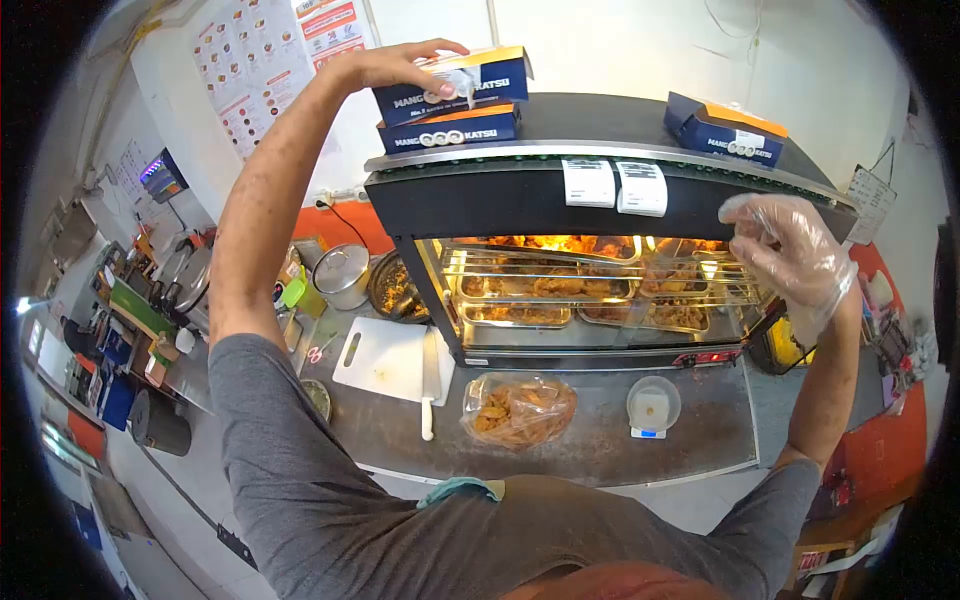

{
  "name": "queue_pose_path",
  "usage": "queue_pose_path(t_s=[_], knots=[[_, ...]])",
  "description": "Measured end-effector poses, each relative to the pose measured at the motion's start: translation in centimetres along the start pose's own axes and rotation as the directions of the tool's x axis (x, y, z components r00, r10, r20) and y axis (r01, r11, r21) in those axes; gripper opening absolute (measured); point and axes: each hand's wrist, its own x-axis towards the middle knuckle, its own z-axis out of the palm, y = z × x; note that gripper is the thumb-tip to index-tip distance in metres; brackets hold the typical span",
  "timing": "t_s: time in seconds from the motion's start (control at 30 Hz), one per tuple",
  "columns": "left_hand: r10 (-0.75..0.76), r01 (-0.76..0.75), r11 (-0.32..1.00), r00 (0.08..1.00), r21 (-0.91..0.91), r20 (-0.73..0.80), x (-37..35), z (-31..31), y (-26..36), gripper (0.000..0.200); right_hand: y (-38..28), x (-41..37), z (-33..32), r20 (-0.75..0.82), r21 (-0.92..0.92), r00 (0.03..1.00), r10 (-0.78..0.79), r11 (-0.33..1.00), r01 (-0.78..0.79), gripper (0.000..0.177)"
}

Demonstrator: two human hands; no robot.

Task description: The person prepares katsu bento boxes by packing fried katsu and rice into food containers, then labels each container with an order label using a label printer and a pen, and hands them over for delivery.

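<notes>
My bare left hand (405,70) grips a dark blue and yellow cardboard food box (455,88), thumb on its printed front and fingers over the top. Directly below sits a second box (450,130) of the same kind, on top of a black food warmer (590,125). My right hand (790,250), in a clear plastic glove, is raised before the warmer's right side. Its fingers are loosely curved, thumb and fingers apart, and I see nothing in them. Behind the warmer's glass, metal trays (545,287) of fried food stand on racks under orange light.
A third box (725,135) sits on the warmer's right. Two paper slips (615,187) hang from its front edge. On the counter lie a white cutting board (380,360), a knife (428,390), a plastic bag of fried food (518,410) and a clear tub (653,403) on a small scale.
</notes>
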Motion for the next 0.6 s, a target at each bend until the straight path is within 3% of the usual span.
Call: queue_pose_path(t_s=[0.1, 0.17, 0.2, 0.27, 0.33, 0.4, 0.47, 0.5, 0.57, 0.6], knots=[[-0.003, 0.003, 1.000, 1.000, 0.008, 0.001, -0.2, -0.3, -0.6, 0.096, -1.9, 1.8, 0.3, -0.040, 0.048, 0.999, 0.018, 0.999, -0.016, 0.022], [0.063, -0.043, 0.988, 0.989, 0.149, -0.135, -0.6, -0.6, -1.5, 0.096, -2.4, 2.8, 0.4, -0.127, -0.013, 0.992, -0.017, 1.000, 0.015, 0.022], [0.063, -0.043, 0.988, 0.989, 0.146, -0.135, -1.5, -0.9, -1.6, 0.096, -2.6, 3.1, -0.1, -0.111, -0.013, 0.993, 0.051, 0.999, -0.052, 0.025], [0.019, 0.001, 0.989, 0.991, 0.148, -0.129, -3.7, -1.6, -1.3, 0.096, -0.7, 3.5, -1.3, -0.226, -0.044, 0.974, -0.017, 0.999, 0.007, 0.026], [-0.005, 0.009, 0.999, 0.994, 0.039, -0.109, -4.8, -0.8, -2.0, 0.088, 5.2, 4.6, -3.8, -0.384, -0.019, 0.898, 0.216, 0.970, -0.241, 0.037], [-0.021, 0.017, 0.988, 1.000, -0.153, -0.022, -5.1, -0.6, -2.3, 0.083, 14.5, 6.2, -7.4, -0.550, -0.131, 0.770, 0.324, 0.877, -0.463, 0.051], [-0.009, 0.006, 0.984, 1.000, -0.179, -0.016, -5.0, -0.3, -2.2, 0.082, 20.5, 7.3, -7.7, -0.481, 0.259, 0.568, 0.668, 0.727, -0.635, 0.059], [-0.011, 0.007, 0.979, 1.000, -0.202, -0.020, -5.1, -0.3, -2.2, 0.082, 21.2, 7.5, -7.1, -0.488, 0.255, 0.566, 0.664, 0.729, -0.635, 0.059], [-0.001, -0.004, 0.975, 1.000, -0.224, -0.023, -5.1, -0.3, -1.9, 0.082, 21.9, 8.5, -6.0, -0.053, 0.350, 0.490, 0.870, 0.476, -0.807, 0.059], [0.005, -0.009, 0.966, 1.000, -0.260, -0.014, -5.2, -0.2, -1.6, 0.082, 21.9, 9.4, -5.1, -0.057, 0.345, 0.500, 0.864, 0.487, -0.802, 0.059]])
